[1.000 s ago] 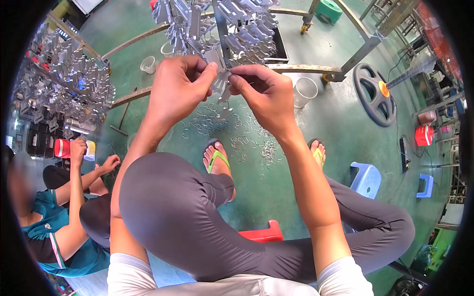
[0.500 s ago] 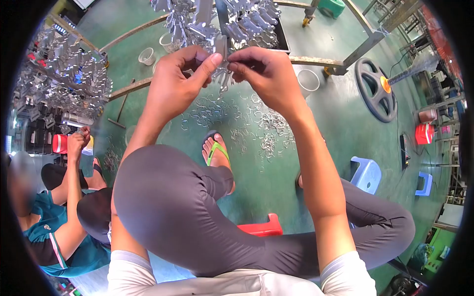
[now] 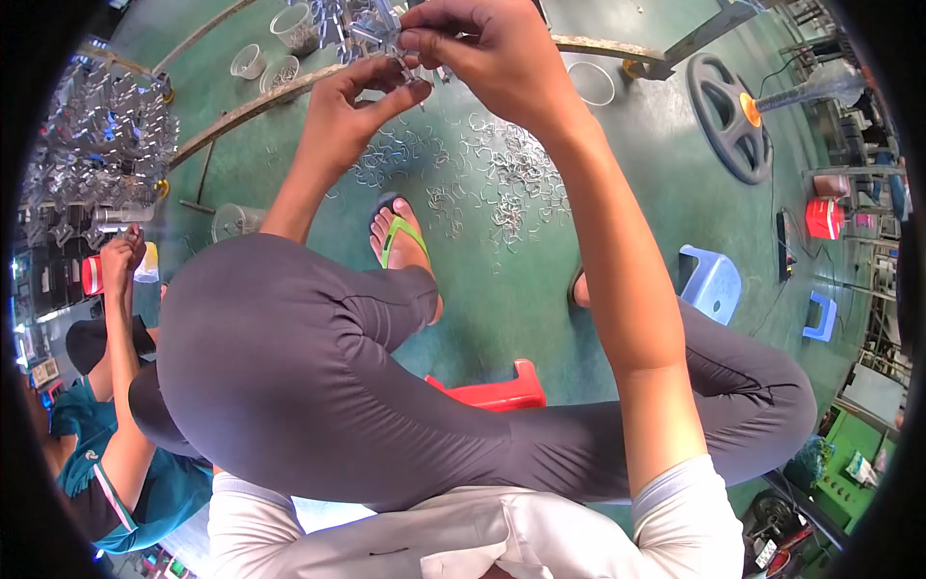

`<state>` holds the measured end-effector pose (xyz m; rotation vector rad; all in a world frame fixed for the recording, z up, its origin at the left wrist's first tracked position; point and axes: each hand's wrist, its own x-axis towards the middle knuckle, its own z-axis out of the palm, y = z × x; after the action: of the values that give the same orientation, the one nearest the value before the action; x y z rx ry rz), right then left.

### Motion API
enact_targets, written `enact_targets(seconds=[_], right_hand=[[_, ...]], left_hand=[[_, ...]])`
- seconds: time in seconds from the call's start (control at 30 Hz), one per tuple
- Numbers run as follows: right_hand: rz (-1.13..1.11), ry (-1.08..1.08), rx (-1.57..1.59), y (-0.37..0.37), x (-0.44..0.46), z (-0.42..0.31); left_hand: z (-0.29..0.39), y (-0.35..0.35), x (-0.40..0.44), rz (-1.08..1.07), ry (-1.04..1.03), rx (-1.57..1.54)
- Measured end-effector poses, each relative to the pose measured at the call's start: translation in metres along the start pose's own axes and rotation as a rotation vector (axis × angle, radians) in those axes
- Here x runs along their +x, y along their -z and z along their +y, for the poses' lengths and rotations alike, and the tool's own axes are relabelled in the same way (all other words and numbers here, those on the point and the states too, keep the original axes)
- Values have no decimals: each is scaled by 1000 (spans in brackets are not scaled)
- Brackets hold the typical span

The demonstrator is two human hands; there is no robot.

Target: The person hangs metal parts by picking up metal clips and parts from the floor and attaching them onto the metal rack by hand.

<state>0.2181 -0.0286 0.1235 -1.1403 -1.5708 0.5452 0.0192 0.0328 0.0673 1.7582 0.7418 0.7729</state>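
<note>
Shiny bent sheet-metal parts hang in a cluster at the top of the view, partly cut off by the frame. My left hand is at the cluster's lower end, thumb and fingertips closing around a small metal part. Just above and to the right, my right hand is closed in a pinch against the hanging parts. Its fingers hide whatever is between them. Below both hands, many loose curved wire hooks lie scattered over the green floor.
Clear plastic tubs stand beyond a rusty frame bar. A red stool is between my legs, a blue stool to the right. At left, a co-worker in a teal shirt sits near another hanging cluster. A black wheel stands right.
The view has tilted down, so the hands and hanging parts sit higher in it. My right hand has moved above my left; earlier both pinched side by side at a flat metal piece.
</note>
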Motion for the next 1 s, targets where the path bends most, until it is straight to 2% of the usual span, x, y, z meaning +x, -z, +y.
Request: enact_targets(seconds=[0.07,0.17,0.2,0.23,0.3,0.33,0.37,0.4,0.47,0.57,0.77,0.97,1.0], right_hand=[[72,17,-1,-4,-4,-1],[325,-56,14,-15,-31,29],[285,-195,-101,-17,-49,35],[254,-115,-173,-26,-71,50],[-224,-191,-368,-41,-126,98],[-641,-340,-488,-48,-155,127],[-883,-408,-617,-59,-184,148],[-961,-403,-662,-65,-215,159],[-1081,-261,-699,-74,-263,172],[-1070,-79,-731,-79,-307,176],[-1115,-202,-737,-84,-306,165],[-973,-170,-704,-70,-320,184],[-1024,-179,-706,-70,-320,182]], left_hand=[[-3,1,1,21,6,-94],[-7,2,0,42,61,-52],[-8,2,-1,65,59,-3],[-12,2,-4,67,82,-2],[-19,1,-3,70,111,1],[-20,-1,-4,62,124,-23],[-22,-2,-5,53,137,-45],[-23,-2,-4,44,149,-66],[-25,-2,-4,24,140,-93],[-26,-2,-6,8,122,-136],[-32,-10,-4,-14,97,-270],[-47,-10,-3,24,78,-243],[-48,-10,-3,30,69,-232]])
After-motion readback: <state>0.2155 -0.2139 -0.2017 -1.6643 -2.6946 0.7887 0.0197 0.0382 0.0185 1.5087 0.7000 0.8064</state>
